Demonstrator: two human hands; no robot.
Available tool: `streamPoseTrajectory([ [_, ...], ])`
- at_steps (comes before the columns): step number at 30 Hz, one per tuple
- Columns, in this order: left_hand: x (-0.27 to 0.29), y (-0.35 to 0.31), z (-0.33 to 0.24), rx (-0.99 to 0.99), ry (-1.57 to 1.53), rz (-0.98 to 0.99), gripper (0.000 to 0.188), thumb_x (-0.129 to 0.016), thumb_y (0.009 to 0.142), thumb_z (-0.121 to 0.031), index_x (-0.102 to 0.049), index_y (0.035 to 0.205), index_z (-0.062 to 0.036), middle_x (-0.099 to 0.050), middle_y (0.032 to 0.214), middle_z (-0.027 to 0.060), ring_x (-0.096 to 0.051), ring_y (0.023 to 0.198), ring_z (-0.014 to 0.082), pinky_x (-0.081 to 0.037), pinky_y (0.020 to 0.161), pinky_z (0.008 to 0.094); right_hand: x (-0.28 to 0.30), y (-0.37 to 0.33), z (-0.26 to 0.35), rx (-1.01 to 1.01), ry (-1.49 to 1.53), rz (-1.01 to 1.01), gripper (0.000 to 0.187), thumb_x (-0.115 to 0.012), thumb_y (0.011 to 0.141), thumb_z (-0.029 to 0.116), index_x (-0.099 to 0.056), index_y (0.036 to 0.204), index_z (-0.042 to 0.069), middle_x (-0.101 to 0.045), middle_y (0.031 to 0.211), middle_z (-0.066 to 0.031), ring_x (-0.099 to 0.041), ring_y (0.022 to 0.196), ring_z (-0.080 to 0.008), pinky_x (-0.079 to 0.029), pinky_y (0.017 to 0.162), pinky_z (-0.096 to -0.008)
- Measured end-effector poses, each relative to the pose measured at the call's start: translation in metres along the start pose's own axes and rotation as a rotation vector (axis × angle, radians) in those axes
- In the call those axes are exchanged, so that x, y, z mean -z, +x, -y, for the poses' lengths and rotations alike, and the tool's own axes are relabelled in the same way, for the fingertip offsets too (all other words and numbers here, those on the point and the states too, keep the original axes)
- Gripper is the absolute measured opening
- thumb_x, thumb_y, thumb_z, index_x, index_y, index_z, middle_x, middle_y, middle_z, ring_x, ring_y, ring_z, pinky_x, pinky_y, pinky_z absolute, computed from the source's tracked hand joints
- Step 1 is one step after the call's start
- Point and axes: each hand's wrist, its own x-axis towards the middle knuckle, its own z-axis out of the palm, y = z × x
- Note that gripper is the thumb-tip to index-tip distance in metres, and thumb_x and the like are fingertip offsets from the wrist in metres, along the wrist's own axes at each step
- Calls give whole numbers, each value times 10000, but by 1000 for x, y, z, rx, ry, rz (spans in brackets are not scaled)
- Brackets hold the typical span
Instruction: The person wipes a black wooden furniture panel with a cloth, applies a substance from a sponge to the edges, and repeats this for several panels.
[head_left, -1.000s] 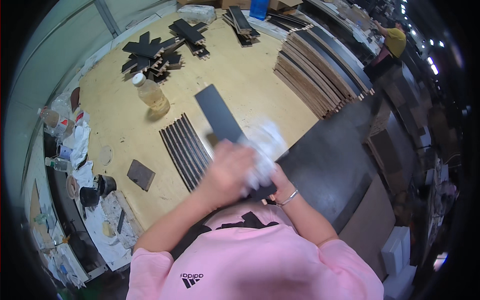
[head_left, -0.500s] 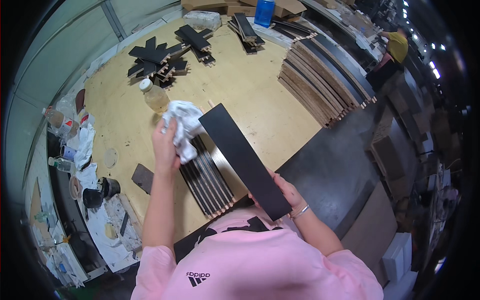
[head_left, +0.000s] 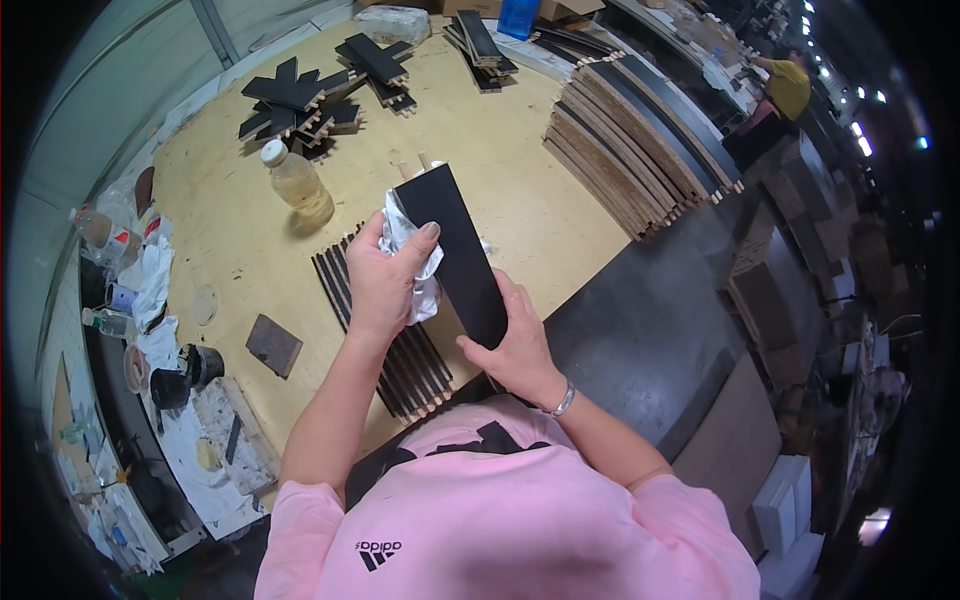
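Moved since half a second ago: left hand (head_left: pixel 385 275) and white cloth (head_left: pixel 427 300) come in from beyond the board's left side to meet its left long edge; black board (head_left: pixel 455 245) sits farther left and points more steeply up the view.
Bottle at the rim: clear bottle (head_left: pixel 100 235) with red on its label, at the far left.
Black cups: two black cups (head_left: pixel 170 388), side by side near the left end of the worktop (head_left: pixel 530 200).
Square piece: flat dark square piece (head_left: pixel 273 346), lying alone.
Crossed pile: crossed pile of short black boards (head_left: pixel 285 95), pegs showing at their ends.
Capped bottle: upright bottle (head_left: pixel 303 195), white cap, pale yellow liquid, just nearer than the pile.
Strips: row of dark strips (head_left: pixel 410 375), laid close together, pegs at the near end, partly behind the left hand and forearm.
Left hand: bunched around the cloth, thumb toward the board.
Board: between both hands, above the worktop, two light pegs at its far end.
Right hand: right hand (head_left: pixel 522 345) grips the board's near end, bracelet (head_left: pixel 565 400) at the wrist.
Large stack: large boards (head_left: pixel 640 140), layered, some tops black.
Co-worker: person in a yellow top (head_left: pixel 788 90), well apart.
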Motion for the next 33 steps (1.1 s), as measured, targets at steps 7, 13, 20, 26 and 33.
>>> streamPoseTrajectory([
  [7,30,2,-15,92,50,154,245,-653,930,-164,-641,1084,26,-678,923,28,-615,782,63,-501,704,221,22,2,-32,-491,1320,298,446,-334,935,275,-547,1168,-40,-636,1076,-179,-642,936,-232,-542,818,-350],
  [13,-11,11,-45,149,355,440,344,-684,874,-161,-611,1163,11,-678,961,44,-630,885,136,-493,830,275,16,8,-38,-566,1573,363,500,-324,1016,404,-580,1146,-6,-665,976,-149,-669,825,-217,-564,725,-332],
  [20,-6,-71,42,-691,836,790,373,-658,670,-30,-659,1042,-34,-644,1067,116,-580,1080,301,-377,1045,522,32,32,-13,-832,1672,172,551,-345,1024,509,-590,1109,23,-647,947,-81,-646,811,-168,-555,744,-316],
  [26,48,-69,20,-488,824,428,443,-554,666,98,-664,1085,2,-673,1023,180,-668,919,336,-528,851,395,42,36,-42,-447,1475,255,571,-305,1035,494,-573,1184,12,-639,1027,-111,-637,847,-185,-568,747,-330],
  [33,-25,-82,18,-778,865,665,459,-590,692,55,-673,1125,-75,-622,1187,105,-562,1118,315,-422,983,461,13,47,-54,-480,1676,376,535,-393,1013,504,-581,1168,27,-662,1036,-143,-662,898,-207,-554,784,-352],
])
